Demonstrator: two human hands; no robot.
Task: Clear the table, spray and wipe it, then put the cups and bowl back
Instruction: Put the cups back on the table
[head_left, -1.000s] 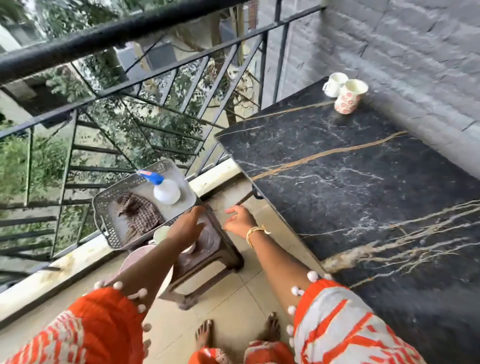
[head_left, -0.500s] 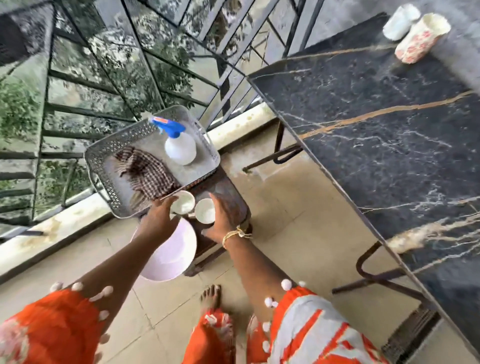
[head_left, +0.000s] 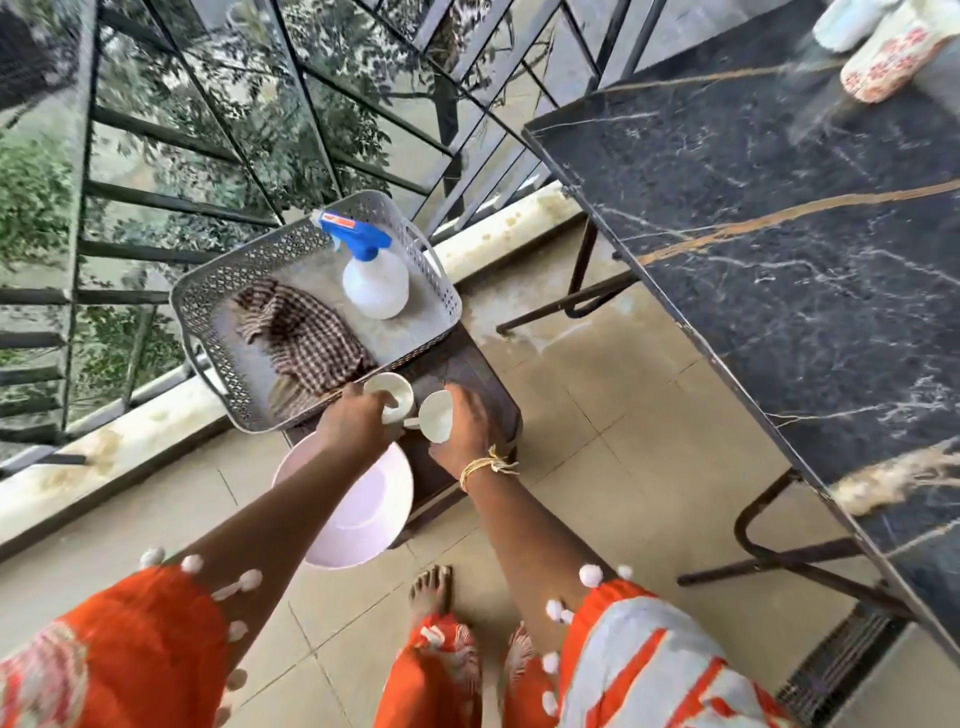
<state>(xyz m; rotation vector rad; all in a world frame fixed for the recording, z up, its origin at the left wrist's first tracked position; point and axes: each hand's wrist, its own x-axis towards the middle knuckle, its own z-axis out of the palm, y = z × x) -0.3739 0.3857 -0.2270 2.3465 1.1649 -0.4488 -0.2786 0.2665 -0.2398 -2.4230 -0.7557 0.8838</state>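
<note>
The left hand (head_left: 358, 421) grips one small white cup (head_left: 388, 396), and the right hand (head_left: 467, 426) closes around a second cup (head_left: 435, 415), both over the dark stool (head_left: 483, 395). The pink bowl (head_left: 358, 514) overhangs the stool's near edge. The grey basket (head_left: 218, 291) fills the far side. The marble table (head_left: 779, 234) stands well apart, with open floor between.

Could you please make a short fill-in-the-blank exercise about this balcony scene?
1. The spray bottle has a ____ trigger head.
2. The checked cloth lies inside the grey ____.
3. Each hand, left hand and right hand, holds a small white ____.
4. Two mugs stand on the black ____.

Missing words: blue; basket; cup; table
</note>
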